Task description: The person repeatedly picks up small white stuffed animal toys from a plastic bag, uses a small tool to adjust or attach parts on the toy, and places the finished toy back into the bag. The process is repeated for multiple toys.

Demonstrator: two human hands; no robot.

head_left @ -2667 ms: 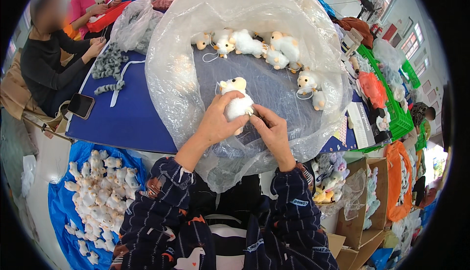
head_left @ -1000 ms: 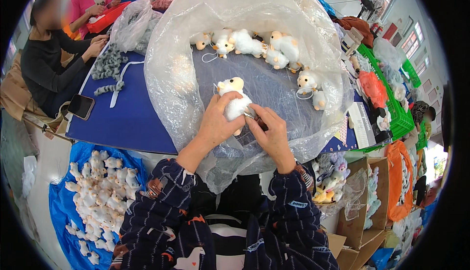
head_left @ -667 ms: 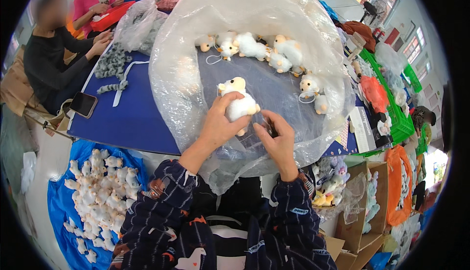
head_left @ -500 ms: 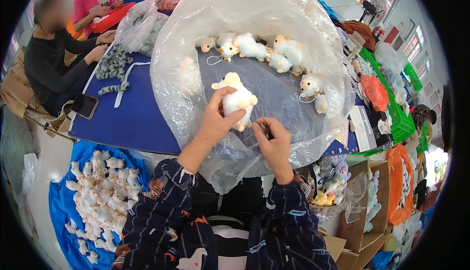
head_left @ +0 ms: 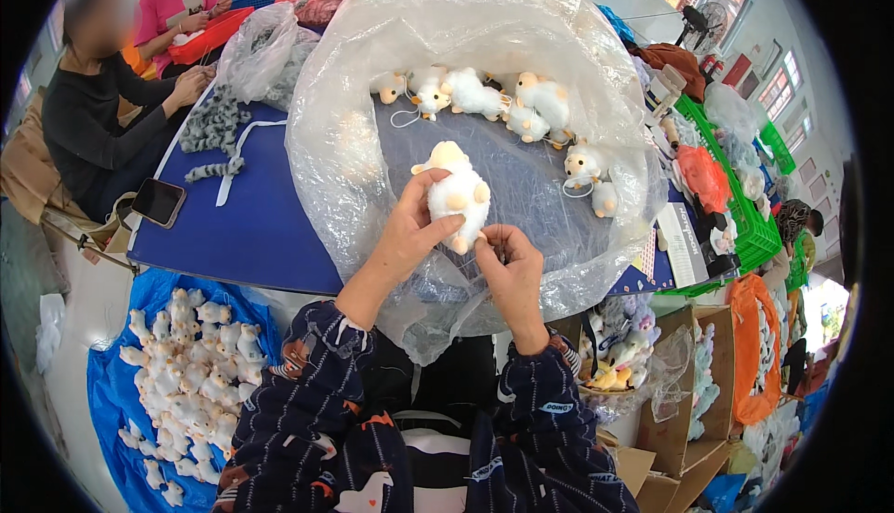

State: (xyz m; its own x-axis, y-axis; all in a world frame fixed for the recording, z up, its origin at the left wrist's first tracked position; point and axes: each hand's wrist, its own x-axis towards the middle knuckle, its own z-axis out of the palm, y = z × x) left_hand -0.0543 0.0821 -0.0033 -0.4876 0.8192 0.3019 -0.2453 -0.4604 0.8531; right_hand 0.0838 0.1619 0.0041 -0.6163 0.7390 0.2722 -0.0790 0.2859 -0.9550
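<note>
A small white plush toy (head_left: 454, 195) with cream-coloured head and feet is gripped by my left hand (head_left: 407, 236), thumb across its body and fingers behind it. My right hand (head_left: 512, 269) is pinched closed at the toy's lower end, its fingertips against a foot. A small dark object shows between the right fingers, too hidden to name. Beneath both hands spreads a large clear plastic bag (head_left: 333, 155) over the blue table. Several similar plush toys (head_left: 473, 94) lie in an arc on it, a few with white string loops.
At lower left, a blue sack (head_left: 110, 401) holds many white plush toys. A phone (head_left: 158, 202) and grey striped plush pieces (head_left: 216, 127) lie on the table's left. Two people sit at upper left. Green crates (head_left: 745, 210) and cardboard boxes (head_left: 675, 401) stand to the right.
My right hand has moved slightly left and up, its fingertips meeting the toy's foot. The toy has turned a little more upright in my left hand.
</note>
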